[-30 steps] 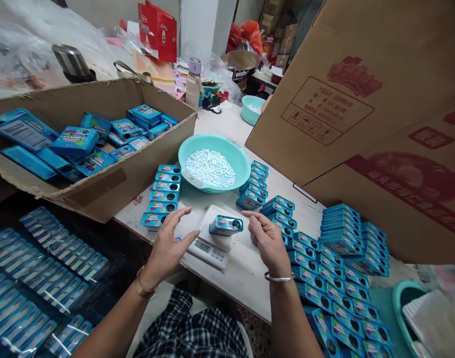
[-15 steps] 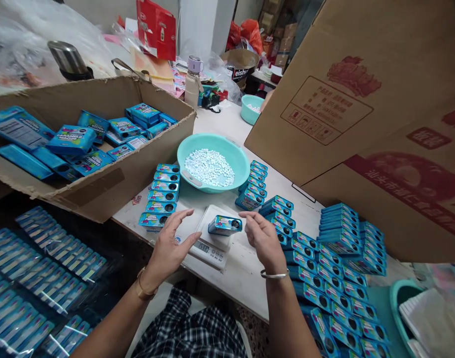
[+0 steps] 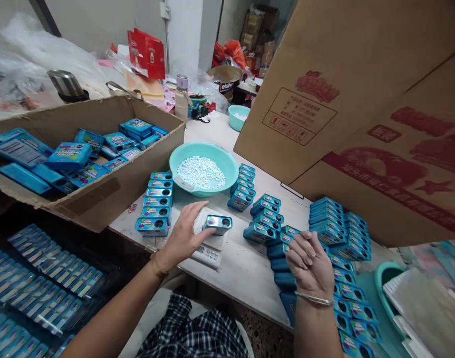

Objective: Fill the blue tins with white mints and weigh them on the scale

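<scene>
A blue tin (image 3: 218, 223) stands on the white scale (image 3: 208, 254) near the table's front edge. My left hand (image 3: 186, 231) is beside that tin, thumb and fingers apart around its left end; whether it touches the tin is unclear. Over the rows of blue tins on the right hangs my right hand (image 3: 308, 261), palm turned up and fingers curled in; what they hold, if anything, is hidden. Behind the scale sits a turquoise basin (image 3: 227, 166) of small white candies (image 3: 201, 171).
Tins (image 3: 151, 226) line up left of the scale, others (image 3: 260, 231) right of it. An open carton (image 3: 89, 199) of tins is at left, a tall carton (image 3: 305, 119) at right. A green tub (image 3: 384, 278) stands at lower right.
My right hand has moved away from the scale to the right, over the tins, and turned palm up. My left hand has come closer to the tin on the scale. The view has shifted slightly.
</scene>
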{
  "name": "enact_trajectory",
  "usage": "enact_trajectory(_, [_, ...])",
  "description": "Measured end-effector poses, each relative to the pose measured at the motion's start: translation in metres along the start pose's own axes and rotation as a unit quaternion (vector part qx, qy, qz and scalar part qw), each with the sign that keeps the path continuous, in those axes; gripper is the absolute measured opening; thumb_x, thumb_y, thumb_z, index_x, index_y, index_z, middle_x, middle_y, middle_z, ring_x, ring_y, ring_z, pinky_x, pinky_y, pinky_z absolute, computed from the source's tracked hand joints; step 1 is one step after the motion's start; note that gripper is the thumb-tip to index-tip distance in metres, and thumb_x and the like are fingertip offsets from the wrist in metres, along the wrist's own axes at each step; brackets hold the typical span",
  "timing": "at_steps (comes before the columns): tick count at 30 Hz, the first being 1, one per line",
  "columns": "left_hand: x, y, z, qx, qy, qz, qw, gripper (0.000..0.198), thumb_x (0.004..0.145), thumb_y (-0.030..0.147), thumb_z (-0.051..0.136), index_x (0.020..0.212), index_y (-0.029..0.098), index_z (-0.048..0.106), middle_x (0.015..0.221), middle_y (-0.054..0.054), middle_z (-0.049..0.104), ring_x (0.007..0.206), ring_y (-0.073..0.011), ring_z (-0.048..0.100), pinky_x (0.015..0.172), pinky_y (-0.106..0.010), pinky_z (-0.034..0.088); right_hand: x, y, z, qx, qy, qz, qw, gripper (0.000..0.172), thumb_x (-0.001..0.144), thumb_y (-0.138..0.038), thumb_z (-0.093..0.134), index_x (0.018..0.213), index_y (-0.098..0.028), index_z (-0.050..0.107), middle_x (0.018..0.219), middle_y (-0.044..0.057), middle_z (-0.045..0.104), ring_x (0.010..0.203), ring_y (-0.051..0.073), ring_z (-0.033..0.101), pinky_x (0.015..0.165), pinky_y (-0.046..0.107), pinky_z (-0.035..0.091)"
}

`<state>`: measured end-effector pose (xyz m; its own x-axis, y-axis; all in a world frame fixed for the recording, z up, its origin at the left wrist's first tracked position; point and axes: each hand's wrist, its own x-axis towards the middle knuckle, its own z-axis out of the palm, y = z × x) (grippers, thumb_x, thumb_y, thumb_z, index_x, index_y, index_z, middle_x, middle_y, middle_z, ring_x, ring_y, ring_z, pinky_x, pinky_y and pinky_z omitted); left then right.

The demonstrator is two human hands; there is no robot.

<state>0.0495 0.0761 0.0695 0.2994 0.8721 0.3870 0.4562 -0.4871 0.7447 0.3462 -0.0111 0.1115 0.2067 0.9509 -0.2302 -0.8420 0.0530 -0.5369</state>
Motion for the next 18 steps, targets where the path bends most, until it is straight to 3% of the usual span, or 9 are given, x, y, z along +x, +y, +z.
enact_trajectory(2, [0.009,-0.002,0.018,0.045,-0.066,0.027,0.996,0.061,0.081,0.030,0.067,0.137,0.023,0.042,0.134,-0.010,0.050,0.127,-0.0267,0.045,0.108,-0.043,0.038,-0.012,-0.010,-0.006,0.004,0.001,-0.017,1.000,0.010,0.095,-0.020,0.052,0.085,-0.019,0.053,0.052,-0.010,0.034,0.038,0.004,0.027,0.033,0.012,0.028])
enact_trajectory(4, [0.015,-0.003,0.033,0.086,-0.120,0.031,0.989,0.048,0.081,0.023,0.064,0.127,0.021,0.050,0.122,-0.010,0.055,0.115,-0.0279,0.052,0.098,-0.043,0.045,-0.025,-0.020,-0.014,0.013,0.003,-0.034,0.999,0.007,0.094,-0.018,0.051,0.088,-0.018,0.054,0.052,-0.010,0.035,0.038,0.004,0.028,0.032,0.012,0.027])
enact_trajectory(7, [0.017,0.004,0.051,0.098,-0.152,0.054,0.982,0.030,0.082,0.017,0.056,0.111,0.021,0.055,0.105,-0.008,0.057,0.098,-0.0268,0.057,0.084,-0.041,0.049,-0.043,-0.034,-0.031,0.023,0.001,-0.064,0.998,0.003,0.093,-0.018,0.053,0.090,-0.018,0.054,0.053,-0.010,0.035,0.038,0.003,0.027,0.032,0.011,0.025])
enact_trajectory(12, [0.010,0.028,0.094,0.037,-0.208,0.118,0.970,0.034,0.081,0.015,0.055,0.114,0.025,0.051,0.111,-0.007,0.055,0.103,-0.0248,0.055,0.088,-0.039,0.048,-0.060,-0.046,-0.063,0.021,-0.004,-0.114,0.993,0.006,0.091,-0.020,0.059,0.090,-0.020,0.053,0.053,-0.011,0.035,0.038,0.002,0.025,0.033,0.011,0.021])
enact_trajectory(15, [0.004,0.031,0.137,0.038,-0.193,0.126,0.972,0.044,0.079,0.012,0.054,0.121,0.026,0.049,0.120,-0.007,0.050,0.115,-0.0269,0.051,0.097,-0.042,0.047,-0.069,-0.050,-0.077,0.041,-0.001,-0.128,0.991,0.007,0.090,-0.021,0.059,0.089,-0.019,0.053,0.053,-0.011,0.035,0.037,0.002,0.024,0.032,0.011,0.020])
enact_trajectory(18, [-0.006,0.021,0.178,0.028,-0.108,0.077,0.991,0.074,0.079,0.020,0.060,0.144,0.025,0.024,0.144,-0.012,0.031,0.137,-0.0329,0.032,0.112,-0.051,0.034,-0.081,-0.056,-0.093,0.069,0.009,-0.146,0.987,0.007,0.090,-0.022,0.060,0.089,-0.018,0.054,0.052,-0.011,0.034,0.037,0.002,0.023,0.032,0.011,0.018])
